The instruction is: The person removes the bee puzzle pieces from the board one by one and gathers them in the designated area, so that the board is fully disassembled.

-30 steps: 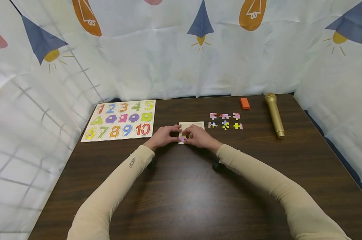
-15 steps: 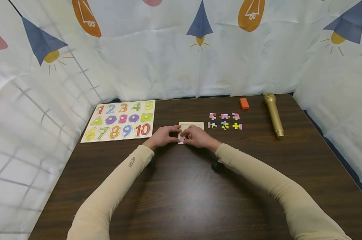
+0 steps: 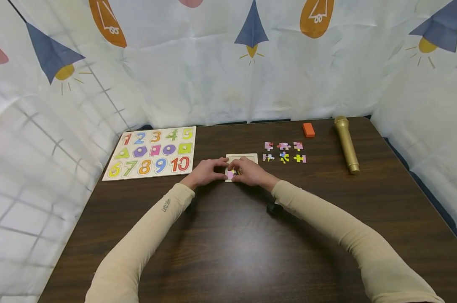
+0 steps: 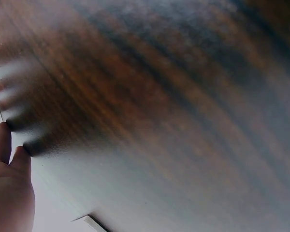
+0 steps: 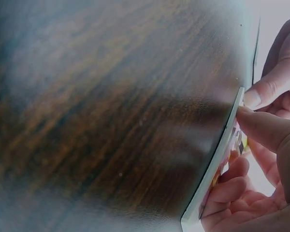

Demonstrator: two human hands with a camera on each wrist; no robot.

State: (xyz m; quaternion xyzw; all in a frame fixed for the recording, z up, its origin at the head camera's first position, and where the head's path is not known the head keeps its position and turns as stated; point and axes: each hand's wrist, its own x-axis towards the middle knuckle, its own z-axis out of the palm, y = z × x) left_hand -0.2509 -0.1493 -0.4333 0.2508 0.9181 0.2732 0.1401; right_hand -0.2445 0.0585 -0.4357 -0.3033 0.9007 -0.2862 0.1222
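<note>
A small pale jigsaw tray point(image 3: 253, 157) lies mid-table, with pink and yellow puzzle pieces point(image 3: 231, 173) in its near left part. My left hand point(image 3: 207, 171) holds the tray's left side, fingertips at its far left and thumb at the near left corner. My right hand point(image 3: 252, 173) reaches over the tray and pinches a puzzle piece between thumb and index finger, its hold partly hidden by the fingers. In the right wrist view, the right thumb point(image 5: 261, 126) lies by the tray's near edge, close to the left thumb point(image 5: 268, 89); the other right fingers are curled.
Several loose jigsaw pieces point(image 3: 284, 158) lie in two rows right of the tray. An orange block point(image 3: 308, 130) and a gold microphone point(image 3: 347, 145) are farther right. A number puzzle board point(image 3: 149, 152) lies on the left. A printed curtain point(image 3: 213, 75) hangs behind the table point(image 3: 228, 252).
</note>
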